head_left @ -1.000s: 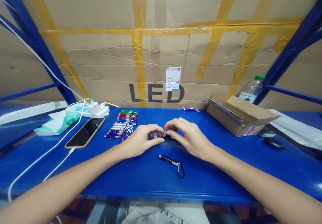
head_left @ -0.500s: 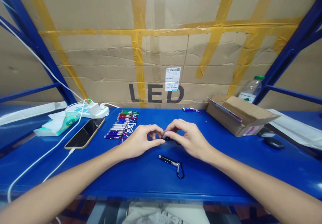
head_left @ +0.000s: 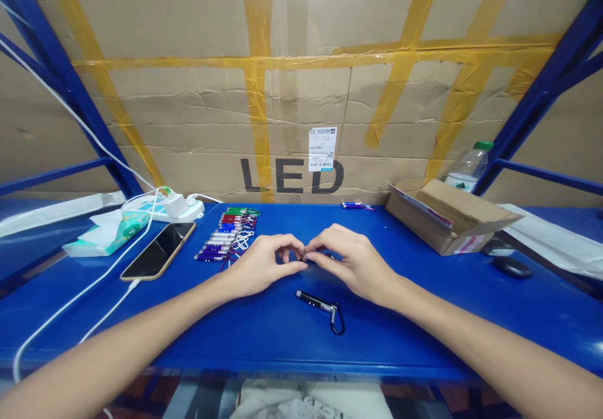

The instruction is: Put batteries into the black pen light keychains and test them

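Note:
My left hand [head_left: 271, 261] and my right hand [head_left: 355, 261] meet fingertip to fingertip over the middle of the table. Between thumb and forefinger, my right hand pinches a small dark thing with a silver end [head_left: 305, 257], mostly hidden by the fingers. The curled fingers of my left hand close in at that silver end; what they grip is hidden. Just in front of both hands lies a black keychain flashlight [head_left: 315, 301] with a black carabiner clip [head_left: 337, 320]. Left of my left hand, several keychain flashlights [head_left: 221, 237] in purple, silver, blue, red and green form a column.
A purple-blue flashlight [head_left: 352, 205] lies at the back edge. On the left are a phone [head_left: 159, 250] on a white cable, tissues [head_left: 107, 233] and a power strip [head_left: 151, 206]. An open cardboard box [head_left: 452, 215], a bottle [head_left: 471, 166] and a black mouse [head_left: 512, 267] stand right.
My right fingers have shifted slightly left, nearer my left fingertips, and now cover more of the small dark thing. The flashlights on the table have stayed put.

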`<state>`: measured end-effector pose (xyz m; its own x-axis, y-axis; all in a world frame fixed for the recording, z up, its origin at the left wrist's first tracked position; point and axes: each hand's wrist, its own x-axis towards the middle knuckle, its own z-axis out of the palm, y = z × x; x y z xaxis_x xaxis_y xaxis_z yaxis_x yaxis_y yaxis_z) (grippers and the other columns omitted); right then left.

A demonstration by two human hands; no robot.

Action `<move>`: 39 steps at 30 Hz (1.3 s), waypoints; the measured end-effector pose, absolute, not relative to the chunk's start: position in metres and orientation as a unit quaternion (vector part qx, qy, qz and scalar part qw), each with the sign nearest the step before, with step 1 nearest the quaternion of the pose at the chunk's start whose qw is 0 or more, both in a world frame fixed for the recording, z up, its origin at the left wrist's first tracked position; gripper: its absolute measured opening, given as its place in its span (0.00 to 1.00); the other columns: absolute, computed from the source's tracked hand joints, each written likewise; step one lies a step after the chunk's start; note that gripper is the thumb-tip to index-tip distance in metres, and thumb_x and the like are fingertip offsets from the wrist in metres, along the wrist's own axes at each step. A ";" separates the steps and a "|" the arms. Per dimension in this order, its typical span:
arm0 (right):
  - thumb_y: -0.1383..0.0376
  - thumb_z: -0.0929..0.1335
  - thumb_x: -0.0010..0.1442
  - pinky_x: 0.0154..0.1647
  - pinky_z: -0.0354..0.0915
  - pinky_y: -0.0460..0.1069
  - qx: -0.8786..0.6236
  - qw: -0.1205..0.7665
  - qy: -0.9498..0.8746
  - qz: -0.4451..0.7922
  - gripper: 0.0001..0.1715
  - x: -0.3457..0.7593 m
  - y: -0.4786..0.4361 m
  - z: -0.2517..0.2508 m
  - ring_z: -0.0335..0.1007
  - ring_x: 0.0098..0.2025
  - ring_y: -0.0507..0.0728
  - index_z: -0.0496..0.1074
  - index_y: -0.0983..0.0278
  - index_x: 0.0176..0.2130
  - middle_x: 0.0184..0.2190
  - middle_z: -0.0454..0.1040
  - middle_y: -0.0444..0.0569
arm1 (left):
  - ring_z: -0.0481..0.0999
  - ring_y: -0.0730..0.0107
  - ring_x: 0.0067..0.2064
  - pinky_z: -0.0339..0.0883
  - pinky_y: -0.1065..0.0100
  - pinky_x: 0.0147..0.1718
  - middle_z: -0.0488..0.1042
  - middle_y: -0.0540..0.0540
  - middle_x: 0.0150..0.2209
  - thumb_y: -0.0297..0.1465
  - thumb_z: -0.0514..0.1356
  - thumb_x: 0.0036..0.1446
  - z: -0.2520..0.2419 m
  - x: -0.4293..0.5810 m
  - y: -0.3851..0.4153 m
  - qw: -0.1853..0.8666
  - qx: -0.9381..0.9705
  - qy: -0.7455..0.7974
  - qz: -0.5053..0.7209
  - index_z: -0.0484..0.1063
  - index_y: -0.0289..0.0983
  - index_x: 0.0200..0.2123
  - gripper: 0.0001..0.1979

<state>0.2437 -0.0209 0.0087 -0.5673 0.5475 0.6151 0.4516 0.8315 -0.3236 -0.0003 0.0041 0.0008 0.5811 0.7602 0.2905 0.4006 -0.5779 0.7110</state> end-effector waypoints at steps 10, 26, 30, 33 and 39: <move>0.62 0.67 0.76 0.45 0.66 0.51 -0.335 0.342 -0.873 0.095 0.07 0.250 -0.016 0.018 0.73 0.42 0.58 0.74 0.60 0.44 0.40 0.80 0.48 | 0.76 0.70 0.36 0.67 0.67 0.41 0.82 0.51 0.41 0.36 0.68 0.66 -0.002 -0.003 0.009 0.281 0.848 0.336 0.298 0.80 0.39 0.46 0.08; 0.60 0.71 0.67 0.32 0.55 0.49 -0.443 -0.051 -0.877 0.180 0.06 0.283 -0.016 0.055 0.73 0.32 0.58 0.72 0.58 0.38 0.29 0.79 0.43 | 0.79 0.66 0.42 0.70 0.65 0.44 0.82 0.48 0.47 0.33 0.65 0.70 -0.005 -0.005 0.011 0.217 0.878 0.311 0.291 0.79 0.41 0.50 0.08; 0.63 0.74 0.64 0.33 0.57 0.49 -0.438 -0.071 -0.872 0.204 0.08 0.286 -0.013 0.053 0.72 0.33 0.57 0.71 0.58 0.38 0.31 0.79 0.42 | 0.79 0.66 0.42 0.70 0.65 0.44 0.81 0.47 0.47 0.34 0.65 0.71 -0.006 -0.006 0.012 0.218 0.879 0.314 0.285 0.79 0.41 0.50 0.08; 0.68 0.71 0.65 0.33 0.58 0.49 -0.421 -0.057 -0.878 0.220 0.05 0.284 -0.011 0.050 0.70 0.32 0.56 0.71 0.59 0.37 0.31 0.78 0.42 | 0.79 0.66 0.42 0.70 0.65 0.43 0.82 0.47 0.47 0.34 0.64 0.71 -0.006 -0.006 0.012 0.219 0.879 0.315 0.283 0.79 0.41 0.50 0.08; 0.63 0.64 0.76 0.47 0.64 0.53 -0.339 0.090 -0.920 0.177 0.11 0.277 -0.008 0.042 0.71 0.43 0.59 0.74 0.62 0.43 0.41 0.77 0.50 | 0.79 0.66 0.42 0.71 0.64 0.47 0.82 0.47 0.48 0.35 0.64 0.71 -0.005 -0.005 0.011 0.220 0.880 0.311 0.283 0.78 0.40 0.50 0.09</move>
<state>0.2769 -0.0076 0.0421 -0.7546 0.6546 0.0452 0.5909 0.7078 -0.3872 -0.0055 0.0110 -0.0049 0.6457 0.6727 0.3612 0.4230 -0.7090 0.5643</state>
